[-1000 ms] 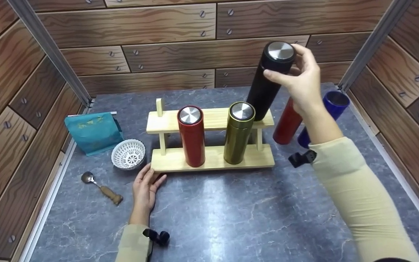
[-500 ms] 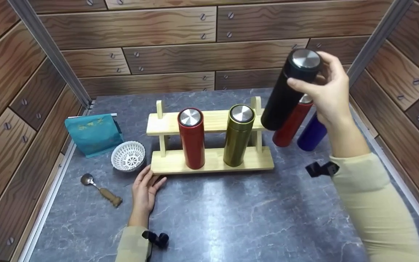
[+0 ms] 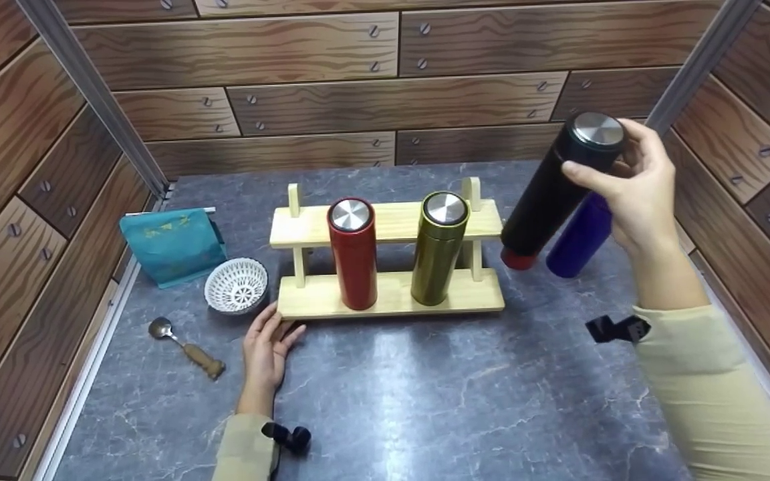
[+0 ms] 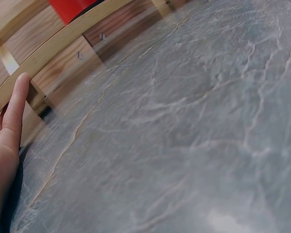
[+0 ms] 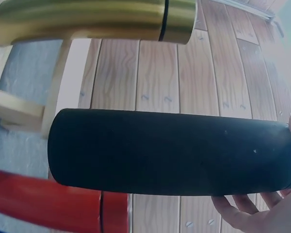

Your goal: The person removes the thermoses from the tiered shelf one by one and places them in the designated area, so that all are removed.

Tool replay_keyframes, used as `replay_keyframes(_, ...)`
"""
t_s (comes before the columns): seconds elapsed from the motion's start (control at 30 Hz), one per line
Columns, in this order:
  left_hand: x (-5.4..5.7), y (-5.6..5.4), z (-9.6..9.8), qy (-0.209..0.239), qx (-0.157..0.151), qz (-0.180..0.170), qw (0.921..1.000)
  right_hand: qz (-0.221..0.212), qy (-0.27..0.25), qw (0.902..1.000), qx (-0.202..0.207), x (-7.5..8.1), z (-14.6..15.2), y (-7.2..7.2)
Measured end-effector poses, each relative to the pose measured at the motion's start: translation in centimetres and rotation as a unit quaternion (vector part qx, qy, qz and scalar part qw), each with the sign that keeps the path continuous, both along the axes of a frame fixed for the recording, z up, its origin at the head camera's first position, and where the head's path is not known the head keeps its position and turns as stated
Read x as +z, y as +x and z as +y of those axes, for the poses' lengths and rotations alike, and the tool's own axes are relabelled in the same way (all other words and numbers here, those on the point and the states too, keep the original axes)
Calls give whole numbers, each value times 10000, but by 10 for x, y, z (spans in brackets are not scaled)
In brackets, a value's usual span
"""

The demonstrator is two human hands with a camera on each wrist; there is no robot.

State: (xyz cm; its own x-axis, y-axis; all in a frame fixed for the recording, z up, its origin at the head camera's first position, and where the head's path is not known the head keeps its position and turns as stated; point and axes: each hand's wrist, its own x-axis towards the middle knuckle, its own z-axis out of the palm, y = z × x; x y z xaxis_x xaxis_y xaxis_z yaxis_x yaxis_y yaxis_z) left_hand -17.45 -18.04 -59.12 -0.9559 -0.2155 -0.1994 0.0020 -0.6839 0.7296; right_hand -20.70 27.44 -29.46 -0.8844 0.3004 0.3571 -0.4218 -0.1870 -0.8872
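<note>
Head view, black flask: the black flask (image 3: 545,190) is up off the worktop (image 3: 385,401) at the right, silver lid uppermost, leaning in the picture; the right hand (image 3: 646,190) grasps it near the top, thumb on the near side.
Head view, rack: the wooden rack (image 3: 468,287) has two boards; the red flask (image 3: 356,267) and the gold flask (image 3: 437,264) stand upright on the lower one, well apart.
Head view, rack corner: the left hand (image 3: 265,347) touches the lower board's front left corner, fingers extended and clenched on nothing.
Head view, right of rack: a second red flask (image 3: 519,260) shows only its base past the black flask; a blue flask (image 3: 582,237) is just beside it, partly covered.
Head view, left of rack: a teal bag (image 3: 172,244), a white bowl (image 3: 236,287) near it; a spoon (image 3: 188,349) lies in front.
Left wrist view, board edge: one straight finger of the left hand rests against the board; a red flask's lower end shows above.
Right wrist view, black flask: it spans the picture, the right hand's fingers curled about its lid end; the gold flask is above it, the second red flask below.
</note>
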Motion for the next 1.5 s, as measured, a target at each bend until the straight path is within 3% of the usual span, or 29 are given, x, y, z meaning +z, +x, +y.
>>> replay_keyframes(0.3, 0, 0, 0, 65, 15, 33, 10000, -190, 186, 9992, -296, -18, 20, 5)
replay_keyframes(0.53, 0, 0, 1, -133, 52, -15, 9999, -193, 138, 9993, -296, -32, 32, 6)
replay_keyframes(0.73, 0, -1, 1, 16, 56, -46, 10000, -220, 71, 9988, -423, -48, 42, 5)
replay_keyframes(1.03, 0, -2, 1, 7, 7, 97, 10000, -559, 146, 9946, -866, -71, 59, 4)
replay_keyframes(1.5, 2, -1, 2, -46, 15, -12, 10000, -968, 13, 9852, -1413, -94, 92, 6)
